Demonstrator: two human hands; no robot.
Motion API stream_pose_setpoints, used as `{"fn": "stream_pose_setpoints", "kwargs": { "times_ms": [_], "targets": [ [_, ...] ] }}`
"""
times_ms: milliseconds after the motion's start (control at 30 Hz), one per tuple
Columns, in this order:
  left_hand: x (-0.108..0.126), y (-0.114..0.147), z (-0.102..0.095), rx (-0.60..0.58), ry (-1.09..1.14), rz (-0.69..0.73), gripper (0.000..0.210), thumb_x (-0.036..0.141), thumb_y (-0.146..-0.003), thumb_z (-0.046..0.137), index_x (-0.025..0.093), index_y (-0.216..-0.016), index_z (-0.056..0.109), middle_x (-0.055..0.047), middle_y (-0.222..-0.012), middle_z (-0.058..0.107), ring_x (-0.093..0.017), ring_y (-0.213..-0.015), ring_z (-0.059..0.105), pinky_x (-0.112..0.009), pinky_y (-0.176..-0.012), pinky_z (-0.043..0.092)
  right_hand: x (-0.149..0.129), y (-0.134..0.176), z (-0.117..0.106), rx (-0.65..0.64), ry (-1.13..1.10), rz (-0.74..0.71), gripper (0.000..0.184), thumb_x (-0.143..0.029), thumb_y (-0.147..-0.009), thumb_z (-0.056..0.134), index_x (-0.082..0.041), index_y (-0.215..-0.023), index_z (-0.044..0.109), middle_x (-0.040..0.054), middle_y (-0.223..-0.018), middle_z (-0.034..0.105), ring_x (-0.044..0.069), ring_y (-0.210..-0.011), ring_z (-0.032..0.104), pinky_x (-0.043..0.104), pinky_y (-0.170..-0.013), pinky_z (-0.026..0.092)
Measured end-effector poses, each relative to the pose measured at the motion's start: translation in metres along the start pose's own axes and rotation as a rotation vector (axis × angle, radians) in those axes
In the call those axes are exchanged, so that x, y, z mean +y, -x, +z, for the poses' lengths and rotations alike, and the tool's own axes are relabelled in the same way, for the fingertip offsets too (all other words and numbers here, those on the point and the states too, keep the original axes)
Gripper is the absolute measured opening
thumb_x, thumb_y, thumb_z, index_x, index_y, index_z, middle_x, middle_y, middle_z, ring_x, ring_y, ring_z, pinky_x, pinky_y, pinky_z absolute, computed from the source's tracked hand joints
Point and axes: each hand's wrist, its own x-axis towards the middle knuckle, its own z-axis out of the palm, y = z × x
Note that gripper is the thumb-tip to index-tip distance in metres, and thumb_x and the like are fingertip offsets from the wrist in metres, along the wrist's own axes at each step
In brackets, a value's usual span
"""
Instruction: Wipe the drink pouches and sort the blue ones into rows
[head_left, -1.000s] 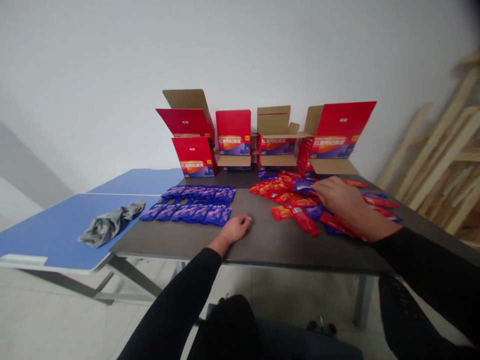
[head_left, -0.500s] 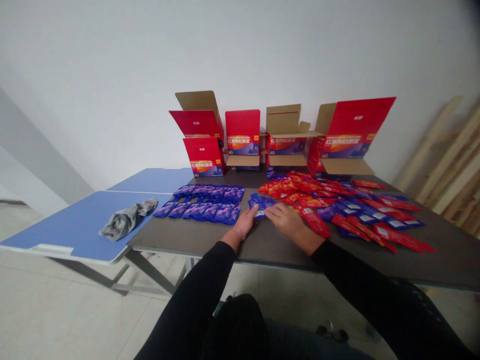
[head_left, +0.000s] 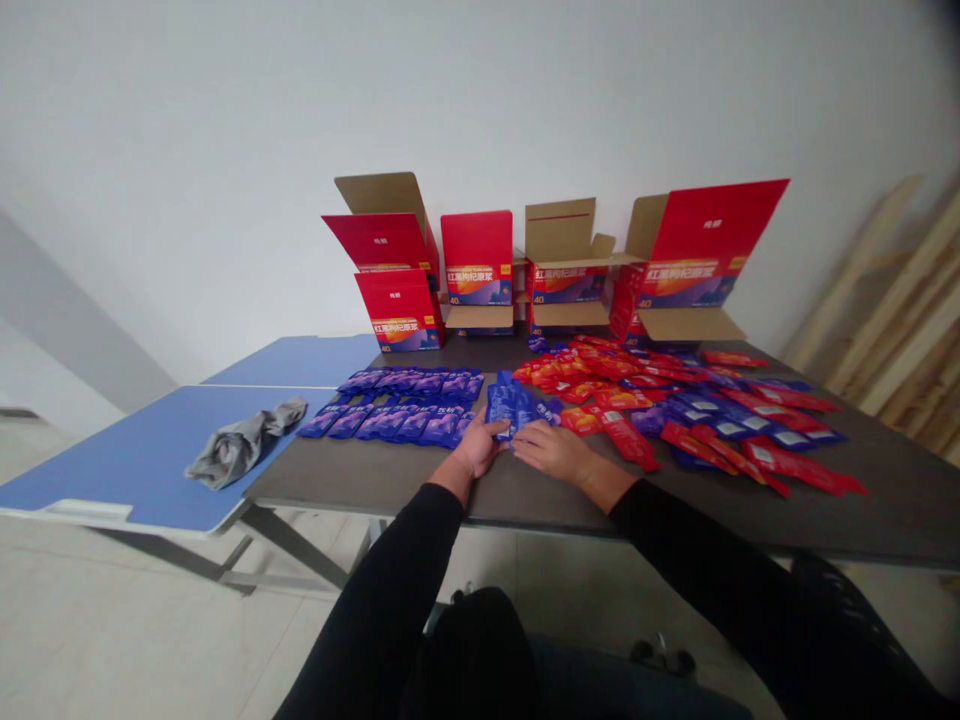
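Several blue sachets (head_left: 507, 400) stand tilted up between my two hands, just above the dark tabletop. My left hand (head_left: 478, 446) grips their lower left side, thumb across the front. From the right, my right hand (head_left: 551, 452) closes its fingers on their lower edge; its fingertips are partly hidden. Left of my hands lie two neat rows of overlapping blue-purple sachets (head_left: 409, 420). A loose heap of red sachets (head_left: 622, 432) begins right beside my right hand, with more blue sachets (head_left: 720, 415) mixed in.
Red printed cartons with raised flaps stand along the wall, among them a left carton (head_left: 401, 315) and a right carton (head_left: 675, 285). A grey cloth (head_left: 244, 445) lies on the blue table (head_left: 150, 460) at left. Wooden boards (head_left: 885, 300) lean at the far right.
The sachets between my hands have tipped more upright and show more of their faces. Both hands have shifted slightly left in view, and the camera view has moved a little.
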Motion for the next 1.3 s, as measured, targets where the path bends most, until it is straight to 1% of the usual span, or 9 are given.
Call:
{"fn": "stream_pose_setpoints", "kwargs": {
  "times_ms": [200,333,433,500,633,767,900,1033,1300],
  "targets": [
    [-0.004,-0.003,0.001,0.050,-0.042,0.051,0.040,0.019,-0.065,0.076,0.019,-0.099,0.055,-0.005,-0.091,0.070,-0.020,-0.084,0.069,-0.036,-0.078,0.057,-0.005,0.003,-0.002,0.088,-0.180,0.209,0.027,-0.024,-0.095,0.048,-0.021,-0.112,0.068,0.0114,-0.114,0.066,0.023,-0.106,0.062,0.038,-0.089,0.055],
    [-0.006,-0.005,0.000,0.101,-0.067,0.055,0.043,0.021,-0.067,0.077,0.020,-0.103,0.054,-0.004,-0.094,0.069,-0.019,-0.084,0.069,-0.036,-0.077,0.057,0.002,-0.001,-0.001,0.274,-0.281,0.625,0.023,-0.027,-0.093,0.047,-0.018,-0.106,0.065,0.0131,-0.107,0.066,0.024,-0.100,0.064,0.039,-0.088,0.053],
    [-0.007,-0.006,-0.001,0.121,-0.084,0.082,0.042,0.023,-0.069,0.076,0.021,-0.105,0.054,-0.005,-0.097,0.069,-0.019,-0.085,0.068,-0.036,-0.078,0.057,0.003,-0.007,0.001,0.196,-0.295,0.935,0.026,-0.039,-0.095,0.047,-0.020,-0.087,0.063,0.0084,-0.081,0.068,0.022,-0.080,0.066,0.033,-0.075,0.052],
    [-0.008,-0.007,0.000,0.149,-0.099,0.108,0.042,0.024,-0.070,0.074,0.022,-0.107,0.053,-0.005,-0.101,0.069,-0.019,-0.087,0.068,-0.036,-0.078,0.057,0.002,-0.011,0.001,0.091,-0.287,1.038,0.038,-0.048,-0.097,0.044,-0.023,-0.073,0.060,0.0073,-0.070,0.068,0.022,-0.075,0.067,0.030,-0.070,0.049],
    [-0.008,-0.006,0.000,0.204,-0.114,0.161,0.039,0.023,-0.075,0.069,0.023,-0.110,0.053,-0.006,-0.106,0.068,-0.018,-0.088,0.068,-0.036,-0.080,0.056,0.000,-0.014,0.003,0.042,-0.302,1.119,0.050,-0.056,-0.098,0.039,-0.024,-0.064,0.057,0.0112,-0.069,0.069,0.024,-0.082,0.070,0.031,-0.074,0.048],
    [-0.009,-0.004,-0.001,0.209,-0.197,0.239,0.036,0.023,-0.079,0.066,0.021,-0.112,0.053,-0.006,-0.107,0.068,-0.018,-0.091,0.067,-0.036,-0.086,0.055,0.000,-0.019,0.012,0.213,-0.560,1.209,0.039,-0.059,-0.090,0.055,-0.020,-0.091,0.062,0.0117,-0.088,0.073,0.023,-0.079,0.070,0.031,-0.067,0.052],
    [-0.012,-0.003,-0.002,0.203,-0.350,0.324,0.039,0.025,-0.080,0.067,0.019,-0.116,0.055,-0.007,-0.109,0.068,-0.018,-0.098,0.065,-0.035,-0.092,0.052,-0.004,-0.030,0.023,0.290,-0.867,1.220,0.045,-0.058,-0.090,0.053,-0.018,-0.111,0.058,0.0139,-0.111,0.070,0.021,-0.080,0.070,0.032,-0.063,0.055],
    [-0.014,-0.004,-0.003,0.133,-0.373,0.341,0.043,0.029,-0.080,0.069,0.018,-0.119,0.056,-0.008,-0.112,0.068,-0.019,-0.101,0.064,-0.036,-0.095,0.050,-0.007,-0.036,0.027,0.291,-0.884,1.185,0.045,-0.058,-0.083,0.062,-0.020,-0.109,0.061,0.0087,-0.105,0.072,0.022,-0.094,0.069,0.033,-0.080,0.055],
    [-0.012,-0.003,0.000,0.052,-0.266,0.269,0.045,0.031,-0.075,0.075,0.019,-0.116,0.061,-0.007,-0.113,0.070,-0.021,-0.105,0.065,-0.039,-0.100,0.047,-0.001,-0.032,0.029,0.460,-1.251,1.151,0.048,-0.040,-0.066,0.080,-0.022,-0.107,0.063,0.0026,-0.097,0.074,0.018,-0.086,0.070,0.033,-0.082,0.056]
  ]
}}
